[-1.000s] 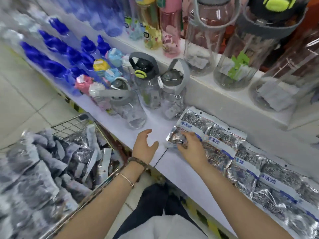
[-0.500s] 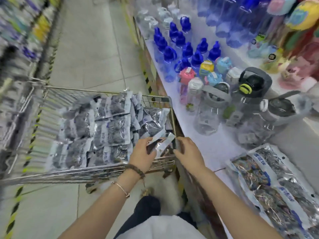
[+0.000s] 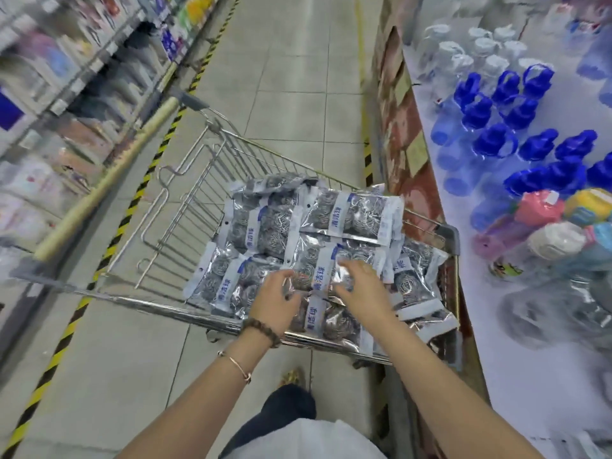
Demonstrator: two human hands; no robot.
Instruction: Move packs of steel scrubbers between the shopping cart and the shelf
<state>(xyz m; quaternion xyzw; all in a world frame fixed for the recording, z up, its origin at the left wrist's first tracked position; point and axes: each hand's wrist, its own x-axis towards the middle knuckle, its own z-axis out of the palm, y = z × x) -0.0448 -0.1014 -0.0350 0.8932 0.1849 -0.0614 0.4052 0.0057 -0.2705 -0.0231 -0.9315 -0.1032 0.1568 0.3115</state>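
The grey floor runs down the middle, with yellow and black stripes along its edges. A white shelf is on the right. The wire cart stands on the floor, right next to that shelf. A heap of shiny packs fills the near right part of the cart. Bottles with blue tops stand in rows on the shelf.

Both hands are in the cart, on one pack on top of the heap. The left hand has a curled grip on the left end of this pack. The right hand is on its right end, but its fingers are blurry, so I cannot tell its grip. A bead band and a thin ring sit on the left wrist.
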